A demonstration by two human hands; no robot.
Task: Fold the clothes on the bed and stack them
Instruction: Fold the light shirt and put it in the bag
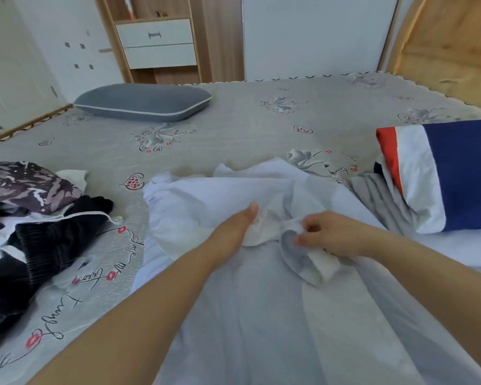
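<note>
Your right hand (328, 234) pinches a bunched fold of the white garment (233, 273), and your left hand (233, 226) grips the cloth just beside it. The garment lies spread on the bed (233, 120) before you, between a dark clothes pile (31, 223) and a folded stack (433, 179).

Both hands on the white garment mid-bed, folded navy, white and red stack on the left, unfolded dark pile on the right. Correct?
Sides are swapped. The head view shows the folded navy, white and red stack on the right and the unfolded dark pile on the left. Both the left hand and right hand do grip the white garment mid-bed.
</note>
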